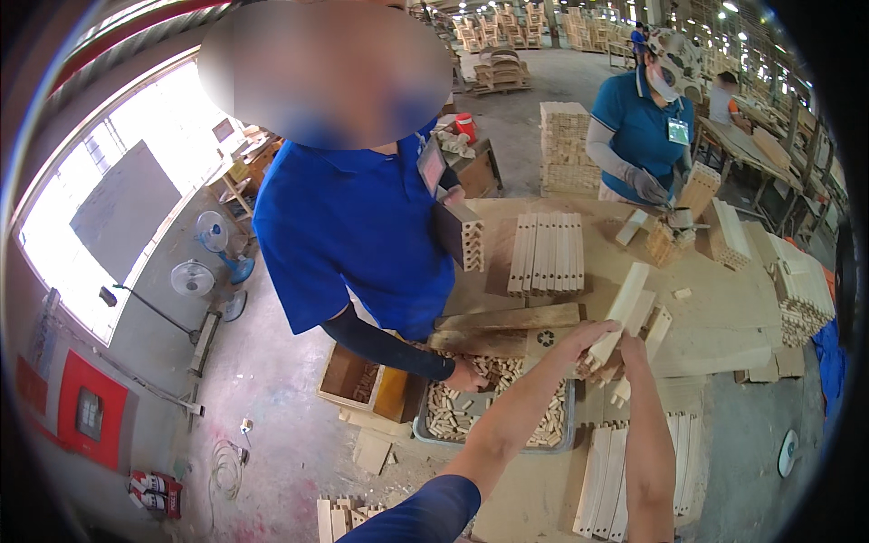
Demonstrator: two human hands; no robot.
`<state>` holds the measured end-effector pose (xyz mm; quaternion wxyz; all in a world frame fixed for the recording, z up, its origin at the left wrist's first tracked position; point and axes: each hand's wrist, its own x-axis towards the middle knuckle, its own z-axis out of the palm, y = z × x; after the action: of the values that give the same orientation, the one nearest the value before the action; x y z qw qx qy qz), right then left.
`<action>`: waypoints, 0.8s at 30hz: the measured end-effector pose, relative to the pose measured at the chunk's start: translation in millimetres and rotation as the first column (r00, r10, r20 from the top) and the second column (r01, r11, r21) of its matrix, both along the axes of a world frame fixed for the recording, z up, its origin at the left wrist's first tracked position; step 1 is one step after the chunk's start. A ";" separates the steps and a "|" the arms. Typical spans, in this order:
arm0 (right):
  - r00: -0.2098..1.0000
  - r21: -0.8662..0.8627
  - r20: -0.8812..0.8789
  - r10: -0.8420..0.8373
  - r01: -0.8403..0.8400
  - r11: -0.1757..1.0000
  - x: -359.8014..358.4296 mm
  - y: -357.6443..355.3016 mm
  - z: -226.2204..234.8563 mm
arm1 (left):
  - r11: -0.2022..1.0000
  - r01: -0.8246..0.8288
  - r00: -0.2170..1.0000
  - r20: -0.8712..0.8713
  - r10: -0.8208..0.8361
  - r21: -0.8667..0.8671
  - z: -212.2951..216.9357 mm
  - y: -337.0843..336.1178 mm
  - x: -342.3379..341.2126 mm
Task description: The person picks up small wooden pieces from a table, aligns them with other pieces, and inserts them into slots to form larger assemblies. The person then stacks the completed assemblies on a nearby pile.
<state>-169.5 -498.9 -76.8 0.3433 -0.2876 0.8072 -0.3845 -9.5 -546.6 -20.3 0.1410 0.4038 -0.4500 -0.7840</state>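
both hands meet over the worktop's (pixel 724 335) near edge: the left hand (pixel 593 337) and the right hand (pixel 625 348) have fingers clamped on a pale wooden piece (pixel 629 303). just beside them, a grey tray (pixel 425 433) holds wooden dowels (pixel 453 418), where a co-worker's hand (pixel 466 376) rests.

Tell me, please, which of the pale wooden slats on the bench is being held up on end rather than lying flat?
The slat gripped by the person's own hands, tilted up above the bench; the row of slats behind it lies flat, side by side.

Pale, matt bare-wood slat (pixel 627 308), dowels (pixel 489 407)
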 end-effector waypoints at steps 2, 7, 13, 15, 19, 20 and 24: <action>0.996 -0.106 0.092 -0.010 0.020 0.994 -15.2 -6.9 -8.1 | 1.000 0.006 0.991 -0.135 -0.008 -0.015 -0.6 -1.8 -16.9; 0.990 -0.071 0.063 -0.124 0.128 0.989 11.5 -5.4 -23.4 | 0.997 -0.067 0.995 -0.076 0.064 -0.034 -19.5 -5.5 -0.4; 0.974 -0.122 0.160 -0.161 0.181 0.976 -13.6 -20.2 -32.1 | 0.999 -0.014 0.977 -0.213 0.023 0.044 -5.7 -4.6 -12.6; 0.947 -0.095 0.293 -0.134 0.168 0.981 10.2 -19.5 -30.3 | 0.998 -0.034 0.981 -0.189 0.044 0.055 -10.9 -5.1 3.7; 0.880 -0.176 0.457 -0.129 0.232 0.957 4.2 -19.0 -22.6 | 0.999 -0.025 0.993 -0.114 0.020 -0.040 2.3 -1.8 -1.3; 0.856 -0.163 0.491 -0.159 0.270 0.949 -3.1 -20.2 -15.6 | 0.997 -0.024 0.995 -0.095 0.017 -0.072 7.3 -0.1 -5.7; 0.780 -0.070 0.595 -0.192 0.288 0.955 14.2 -11.6 3.1 | 0.999 -0.018 1.000 -0.012 0.018 -0.035 1.5 2.5 1.7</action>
<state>-155.3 -510.5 -73.7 0.4979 -0.0768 0.6605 -0.5567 -7.8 -544.1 -18.8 0.1578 0.4008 -0.4592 -0.7769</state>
